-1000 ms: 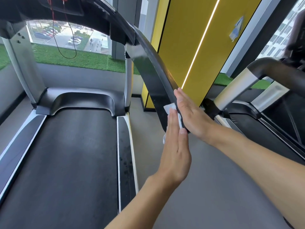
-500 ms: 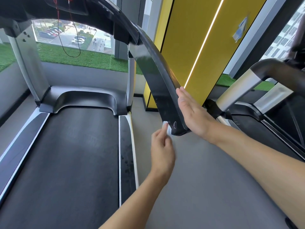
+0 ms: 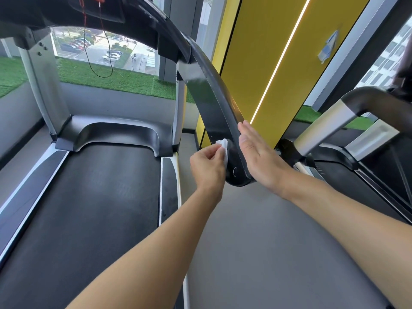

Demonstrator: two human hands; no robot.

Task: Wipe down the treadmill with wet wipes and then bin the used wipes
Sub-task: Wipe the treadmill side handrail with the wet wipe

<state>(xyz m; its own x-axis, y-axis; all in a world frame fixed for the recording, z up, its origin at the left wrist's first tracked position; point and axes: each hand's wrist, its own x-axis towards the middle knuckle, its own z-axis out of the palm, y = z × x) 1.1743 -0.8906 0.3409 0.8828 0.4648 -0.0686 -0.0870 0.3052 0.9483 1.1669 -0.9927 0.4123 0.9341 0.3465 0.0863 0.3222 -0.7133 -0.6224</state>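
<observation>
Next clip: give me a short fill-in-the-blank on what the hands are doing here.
1. The left hand pinches a white ____ against the handrail.
2. The right hand presses the handrail's other side with ____ fingers.
3. The wall panel behind the handrail is ____.
Missing: wipe; straight; yellow.

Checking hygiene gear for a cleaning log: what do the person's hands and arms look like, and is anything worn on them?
The left hand and right hand are bare: no gloves, rings, watch or wristband show. The left forearm and right forearm are uncovered to the frame's edge; no sleeve shows.
</observation>
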